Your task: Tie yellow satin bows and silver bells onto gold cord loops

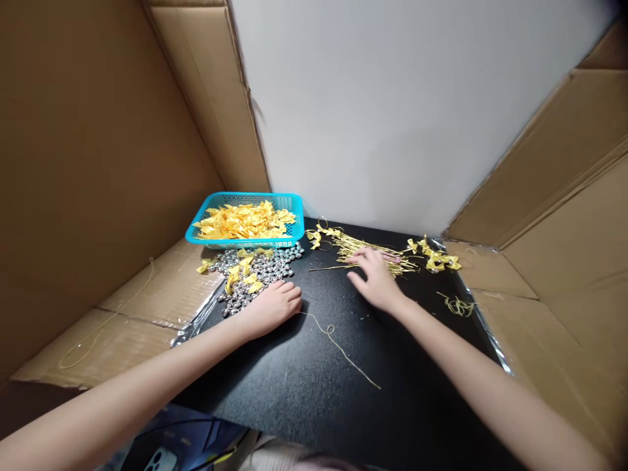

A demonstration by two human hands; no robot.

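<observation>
My left hand (277, 304) is closed beside a pile of silvery beads (282, 263). A thin yellowish cord (346, 355) runs out from under its fingers across the black table, with a small loop near its middle. Over a bundle of gold cords (346, 243) lies my right hand (375, 278), its fingers stretched forward and its thumb apart. I cannot tell whether its fingertips touch a single cord. A pink item (391, 258) lies on the bundle, partly hidden behind that hand. Several yellow ribbon bows (240, 269) rest among the beads.
A blue plastic basket (190, 234) full of yellow bows stands at the back left. More bows (436, 260) lie at the right, near a tangle of cord (458, 305). Cardboard walls (544, 144) flank the black table (314, 399); a pale wall rises behind it.
</observation>
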